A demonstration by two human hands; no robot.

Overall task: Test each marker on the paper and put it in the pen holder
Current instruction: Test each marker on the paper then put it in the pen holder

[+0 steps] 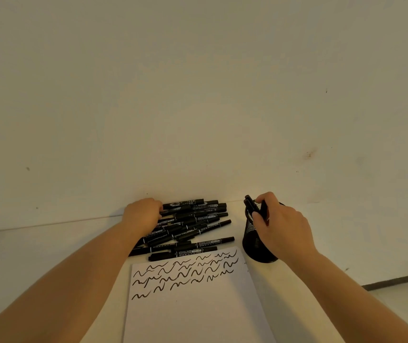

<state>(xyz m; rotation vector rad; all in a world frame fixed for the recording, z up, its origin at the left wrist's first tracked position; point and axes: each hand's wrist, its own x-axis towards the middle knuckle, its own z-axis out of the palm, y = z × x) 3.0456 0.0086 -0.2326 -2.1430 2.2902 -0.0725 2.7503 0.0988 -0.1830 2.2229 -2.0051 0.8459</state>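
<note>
A pile of several black markers (193, 226) lies on the table against the wall. My left hand (143, 214) rests on the pile's left end, fingers curled around a marker there. A black mesh pen holder (254, 243) stands right of the pile. Over its mouth my right hand (279, 219) grips a black marker (251, 205), its upper end sticking out above the rim. In front lies a white sheet of paper (193, 305) with several rows of black squiggles across its top part.
A plain pale wall (198, 95) rises directly behind the pile and holder. The white table (37, 243) stretches left of my arm. Its right edge (396, 283) shows as a dark line beyond my right forearm.
</note>
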